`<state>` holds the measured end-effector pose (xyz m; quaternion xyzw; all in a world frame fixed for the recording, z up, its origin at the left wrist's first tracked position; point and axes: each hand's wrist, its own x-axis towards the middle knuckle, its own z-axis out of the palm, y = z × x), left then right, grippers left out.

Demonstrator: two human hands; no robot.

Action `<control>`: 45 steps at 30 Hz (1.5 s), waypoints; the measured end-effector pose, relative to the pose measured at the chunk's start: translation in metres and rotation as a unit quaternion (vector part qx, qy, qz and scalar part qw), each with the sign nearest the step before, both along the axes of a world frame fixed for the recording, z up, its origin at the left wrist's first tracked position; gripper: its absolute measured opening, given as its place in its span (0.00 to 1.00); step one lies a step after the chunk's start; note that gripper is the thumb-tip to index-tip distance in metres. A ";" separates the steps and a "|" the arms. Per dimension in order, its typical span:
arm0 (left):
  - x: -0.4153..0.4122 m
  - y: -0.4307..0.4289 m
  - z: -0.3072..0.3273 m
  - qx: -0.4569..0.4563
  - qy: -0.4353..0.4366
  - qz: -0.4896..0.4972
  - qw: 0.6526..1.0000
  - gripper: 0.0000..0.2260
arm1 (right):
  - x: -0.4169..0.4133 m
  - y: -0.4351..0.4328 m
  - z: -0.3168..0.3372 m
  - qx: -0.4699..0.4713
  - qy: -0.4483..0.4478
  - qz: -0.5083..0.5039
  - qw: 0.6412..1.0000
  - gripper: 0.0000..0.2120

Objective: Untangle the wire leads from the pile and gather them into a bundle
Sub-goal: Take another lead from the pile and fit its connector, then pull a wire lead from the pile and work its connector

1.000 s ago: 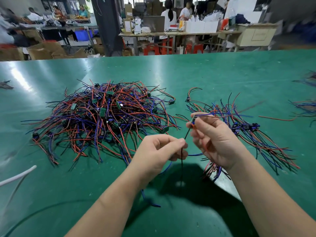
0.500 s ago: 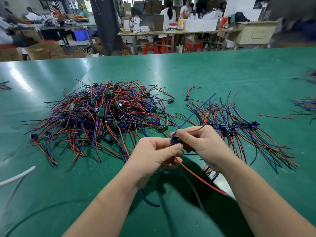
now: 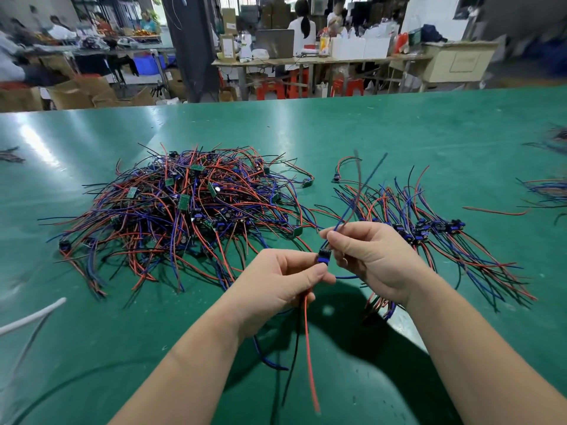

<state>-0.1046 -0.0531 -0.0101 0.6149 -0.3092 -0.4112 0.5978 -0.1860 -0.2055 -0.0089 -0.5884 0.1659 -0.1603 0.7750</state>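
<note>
Both hands are up over the near middle of the green bench (image 3: 383, 133). Left hand (image 3: 276, 280): grip pinches one wire lead (image 3: 323, 256) at its small blue module, with red and black wires hanging toward the near edge. Right hand (image 3: 376, 256): grip pinches the same lead's blue and dark wires, which stick up. The tangled pile (image 3: 184, 210) lies far left and the sorted bundle (image 3: 445, 240) right, just behind the right hand.

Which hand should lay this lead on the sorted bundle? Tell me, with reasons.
Right. The right hand pinches the lead's upper wires and sits beside the sorted bundle. The left hand, gripping the hanging red wire, is nearer the tangled pile, so it would likely have to cross over.
</note>
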 end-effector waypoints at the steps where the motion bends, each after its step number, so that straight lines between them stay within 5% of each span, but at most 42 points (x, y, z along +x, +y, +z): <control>1: 0.000 -0.001 0.000 0.009 -0.011 0.013 1.000 0.06 | 0.000 0.001 -0.001 -0.018 0.005 0.005 1.000 0.07; 6: 0.000 -0.004 -0.002 0.014 -0.008 0.052 0.999 0.07 | 0.002 0.006 -0.004 -0.049 0.009 0.010 0.999 0.05; 15: -0.013 -0.004 -0.008 0.072 -0.024 -0.085 0.993 0.07 | -0.010 -0.028 0.014 0.044 0.026 -0.139 0.989 0.03; 23: -0.014 -0.005 -0.012 0.120 -0.025 -0.102 0.987 0.07 | -0.016 -0.038 0.016 0.060 0.060 -0.196 0.977 0.05; 32: -0.006 -0.002 -0.013 0.098 -0.156 -0.081 0.980 0.09 | -0.016 -0.040 0.019 0.151 0.060 -0.173 0.971 0.09; 37: -0.006 -0.002 -0.005 0.022 -0.054 -0.073 0.996 0.04 | -0.008 -0.036 0.014 0.178 0.008 -0.112 0.978 0.16; 42: -0.001 -0.005 0.004 -0.103 0.155 0.006 0.982 0.10 | -0.005 -0.025 0.000 -0.019 0.089 -0.072 0.993 0.07; 45: 0.005 -0.003 0.008 -0.153 0.219 0.065 0.961 0.11 | -0.006 -0.010 -0.005 -0.107 0.107 0.045 0.987 0.10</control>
